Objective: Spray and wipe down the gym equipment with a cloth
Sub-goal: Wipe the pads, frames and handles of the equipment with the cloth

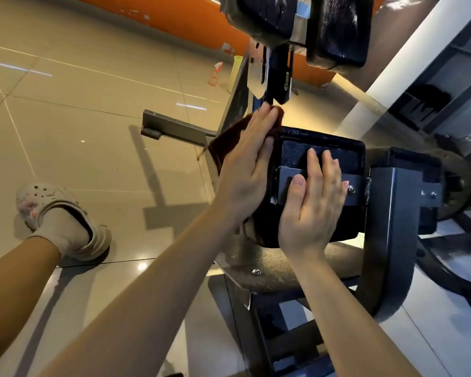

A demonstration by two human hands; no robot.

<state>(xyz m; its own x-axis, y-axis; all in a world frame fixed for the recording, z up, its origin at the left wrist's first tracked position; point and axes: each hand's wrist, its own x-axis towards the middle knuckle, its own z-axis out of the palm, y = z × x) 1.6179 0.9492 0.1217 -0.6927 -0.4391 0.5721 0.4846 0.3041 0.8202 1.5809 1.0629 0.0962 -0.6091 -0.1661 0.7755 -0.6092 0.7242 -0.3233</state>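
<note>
**Operator:** Forearms fill the bottom of my view, both reaching up and forward from the lower edge. I follow the left one to the left hand (246, 170), which lies flat with its fingers (261, 123) straight and pressed together, pushing a brown cloth (226, 140) against the left side of the black pad (321, 148).

**Colleague:** And the other hand?

**Operator:** My right hand (310, 202) rests palm-down on the pad's underside, over the grey mounting plate (358, 190). Its fingers are straight and slightly spread, the thumb lying on the plate's left end. It grips nothing (just bracing flat, as far as I can see).

**Colleague:** Where does the cloth sit exactly?

**Operator:** Trapped between the left palm and the pad's edge; it shows above the fingertips and again below the wrist.

**Colleague:** Any sign of the sprayer?

**Operator:** Yes, a spray bottle (215, 74) with a pink trigger stands on the tiled floor (79, 104), well apart from both hands, just beside a pale yellow post (235, 73).

**Colleague:** What else do you have in frame?

**Operator:** Two more black pads (335, 31) hang at the top, the machine's grey frame (386, 240) runs under the right hand, and a foot in a cream clog (63, 213) is planted at the left.
</note>
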